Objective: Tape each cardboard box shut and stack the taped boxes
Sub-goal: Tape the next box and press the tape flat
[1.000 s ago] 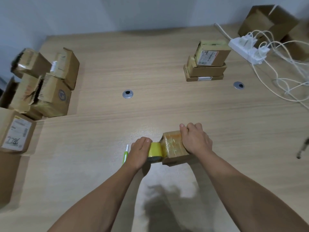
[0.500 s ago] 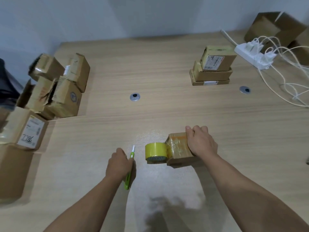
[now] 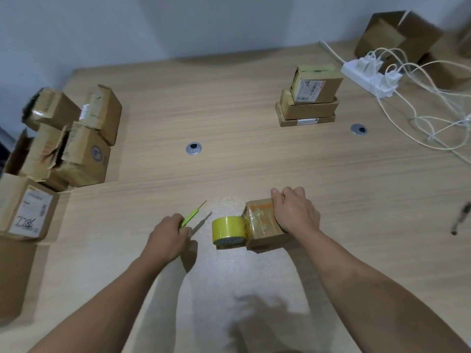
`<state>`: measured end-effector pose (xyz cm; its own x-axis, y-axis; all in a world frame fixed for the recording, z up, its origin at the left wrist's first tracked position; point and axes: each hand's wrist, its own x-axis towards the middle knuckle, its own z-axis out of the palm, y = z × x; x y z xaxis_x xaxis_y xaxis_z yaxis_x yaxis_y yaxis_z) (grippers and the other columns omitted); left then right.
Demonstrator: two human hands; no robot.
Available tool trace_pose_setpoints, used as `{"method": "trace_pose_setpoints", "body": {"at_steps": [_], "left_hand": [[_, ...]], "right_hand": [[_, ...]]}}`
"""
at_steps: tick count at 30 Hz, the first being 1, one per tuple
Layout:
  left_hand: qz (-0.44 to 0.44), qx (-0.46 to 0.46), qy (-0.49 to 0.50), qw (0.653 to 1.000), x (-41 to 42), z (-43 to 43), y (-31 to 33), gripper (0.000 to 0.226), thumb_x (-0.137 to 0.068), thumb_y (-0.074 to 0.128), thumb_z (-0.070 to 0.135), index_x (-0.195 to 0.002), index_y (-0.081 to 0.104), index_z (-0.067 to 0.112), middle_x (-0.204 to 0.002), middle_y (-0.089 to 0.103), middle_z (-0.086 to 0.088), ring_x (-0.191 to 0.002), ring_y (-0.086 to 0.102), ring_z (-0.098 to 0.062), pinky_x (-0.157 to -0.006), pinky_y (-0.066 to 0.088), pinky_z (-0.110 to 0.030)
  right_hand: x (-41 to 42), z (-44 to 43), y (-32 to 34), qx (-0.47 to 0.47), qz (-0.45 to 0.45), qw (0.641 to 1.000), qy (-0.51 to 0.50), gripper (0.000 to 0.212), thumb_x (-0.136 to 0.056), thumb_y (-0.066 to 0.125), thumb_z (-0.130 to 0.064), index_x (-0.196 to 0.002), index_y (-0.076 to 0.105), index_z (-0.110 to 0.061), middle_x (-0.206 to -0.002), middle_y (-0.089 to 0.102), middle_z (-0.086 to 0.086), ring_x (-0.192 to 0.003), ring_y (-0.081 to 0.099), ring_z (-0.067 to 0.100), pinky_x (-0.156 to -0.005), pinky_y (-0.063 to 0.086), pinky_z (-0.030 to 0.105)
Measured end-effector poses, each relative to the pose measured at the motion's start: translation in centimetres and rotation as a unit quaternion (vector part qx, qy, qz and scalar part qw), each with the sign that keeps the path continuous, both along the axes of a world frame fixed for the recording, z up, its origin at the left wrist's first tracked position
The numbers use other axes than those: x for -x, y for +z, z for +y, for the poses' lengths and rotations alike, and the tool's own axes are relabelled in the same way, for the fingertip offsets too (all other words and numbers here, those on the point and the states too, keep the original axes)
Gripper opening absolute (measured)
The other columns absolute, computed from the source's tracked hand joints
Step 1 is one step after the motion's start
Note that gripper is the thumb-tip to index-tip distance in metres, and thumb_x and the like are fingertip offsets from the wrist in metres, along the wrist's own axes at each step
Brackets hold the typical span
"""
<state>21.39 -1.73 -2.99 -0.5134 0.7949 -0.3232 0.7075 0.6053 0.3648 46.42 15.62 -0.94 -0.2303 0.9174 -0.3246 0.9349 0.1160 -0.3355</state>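
A small cardboard box (image 3: pixel 262 225) wrapped in clear tape lies near the table's front. My right hand (image 3: pixel 295 210) rests on top of it with fingers curled over its far edge. A yellow tape roll (image 3: pixel 228 229) stands against the box's left side, its strip still joined to the box. My left hand (image 3: pixel 169 238) grips a green utility knife (image 3: pixel 192 216), lifted off the table, blade pointing up and right. A stack of three taped boxes (image 3: pixel 309 98) stands at the back right.
Several untaped boxes (image 3: pixel 74 138) are heaped at the table's left edge, with a labelled one (image 3: pixel 25 207) nearer me. A white power strip (image 3: pixel 369 75) with tangled cables lies at the back right, beside more boxes (image 3: pixel 400 31). A dark pen-like object (image 3: pixel 461 217) lies far right.
My left hand let go of the tape roll, moved left to the green knife and picked it up. My right hand stayed on the box.
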Motion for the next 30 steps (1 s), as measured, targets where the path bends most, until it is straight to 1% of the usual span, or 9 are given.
{"method": "trace_pose_setpoints", "body": {"at_steps": [2,3,4,6,8,10,13,15,30], "left_hand": [[0.004,-0.034,-0.088,0.996,0.8,0.7,2.0,0.027,-0.091,0.045,0.036,-0.103,0.06,0.018,-0.091,0.063,-0.005,-0.083,0.055,-0.027,-0.069,0.041,-0.036],[0.013,-0.04,-0.14,0.989,1.0,1.0,3.0,0.037,-0.089,0.041,0.047,-0.107,0.062,0.022,-0.091,0.064,0.0,-0.082,0.055,-0.023,-0.069,0.043,-0.035],[0.026,-0.038,-0.194,0.98,1.1,1.4,3.9,0.05,-0.086,0.034,0.058,-0.11,0.064,0.026,-0.092,0.065,0.004,-0.082,0.056,-0.02,-0.07,0.045,-0.034],[0.055,-0.007,-0.284,0.957,0.9,2.3,5.2,0.067,-0.082,0.02,0.069,-0.115,0.065,0.032,-0.094,0.064,0.009,-0.086,0.058,-0.015,-0.072,0.047,-0.033],[0.092,0.023,-0.343,0.934,0.2,3.5,6.1,0.074,-0.08,0.011,0.072,-0.117,0.065,0.037,-0.095,0.062,0.01,-0.089,0.059,-0.013,-0.072,0.047,-0.032],[0.135,0.025,-0.383,0.913,-0.5,4.4,6.6,0.071,-0.084,0.011,0.07,-0.117,0.065,0.039,-0.094,0.061,0.01,-0.091,0.06,-0.014,-0.068,0.044,-0.031],[0.171,0.022,-0.405,0.898,-1.4,5.4,7.1,0.047,-0.099,0.028,0.06,-0.119,0.065,0.038,-0.099,0.061,0.008,-0.096,0.061,-0.017,-0.065,0.035,-0.029],[0.181,0.019,-0.412,0.893,-1.9,5.9,7.3,0.039,-0.102,0.034,0.055,-0.118,0.065,0.037,-0.101,0.062,0.007,-0.098,0.061,-0.019,-0.066,0.033,-0.029],[0.216,0.024,-0.388,0.896,-2.1,7.0,7.4,0.042,-0.102,0.033,0.056,-0.118,0.064,0.033,-0.105,0.064,0.006,-0.103,0.061,-0.021,-0.068,0.036,-0.03]], "right_hand": [[0.0,0.0,0.0,0.001,0.0,1.0,-0.001,0.06,-0.103,0.015,-0.06,-0.123,0.056,-0.021,-0.13,0.046,0.006,-0.11,0.055,0.033,-0.085,0.04,0.041],[0.0,0.0,0.0,0.001,-0.001,1.0,-0.002,0.06,-0.103,0.015,-0.06,-0.123,0.056,-0.021,-0.13,0.046,0.006,-0.11,0.055,0.033,-0.084,0.039,0.04],[0.0,0.0,0.0,0.0,-0.002,1.0,-0.002,0.06,-0.103,0.015,-0.06,-0.122,0.056,-0.021,-0.13,0.047,0.006,-0.109,0.054,0.033,-0.084,0.039,0.04],[0.0,-0.1,-0.1,0.001,-0.002,1.0,0.0,0.06,-0.103,0.015,-0.06,-0.122,0.056,-0.02,-0.129,0.047,0.005,-0.109,0.054,0.032,-0.083,0.038,0.04],[-0.1,-0.1,-0.1,0.001,0.001,1.0,0.0,0.06,-0.103,0.015,-0.06,-0.121,0.056,-0.02,-0.129,0.047,0.005,-0.109,0.054,0.032,-0.082,0.037,0.039],[-0.1,-0.1,-0.1,0.0,0.003,1.0,-0.002,0.059,-0.103,0.016,-0.06,-0.12,0.057,-0.02,-0.129,0.047,0.005,-0.109,0.054,0.032,-0.081,0.036,0.039],[-0.1,-0.1,-0.1,0.0,0.005,1.0,-0.002,0.059,-0.103,0.016,-0.06,-0.121,0.057,-0.02,-0.129,0.047,0.005,-0.11,0.053,0.032,-0.081,0.035,0.039],[-0.1,-0.1,-0.1,-0.002,0.005,1.0,0.001,0.059,-0.103,0.016,-0.06,-0.122,0.056,-0.02,-0.13,0.047,0.005,-0.11,0.053,0.032,-0.081,0.035,0.039],[0.1,-0.3,-0.2,-0.007,0.0,1.0,0.005,0.06,-0.103,0.016,-0.059,-0.125,0.056,-0.02,-0.131,0.047,0.006,-0.11,0.053,0.032,-0.081,0.035,0.039]]}}
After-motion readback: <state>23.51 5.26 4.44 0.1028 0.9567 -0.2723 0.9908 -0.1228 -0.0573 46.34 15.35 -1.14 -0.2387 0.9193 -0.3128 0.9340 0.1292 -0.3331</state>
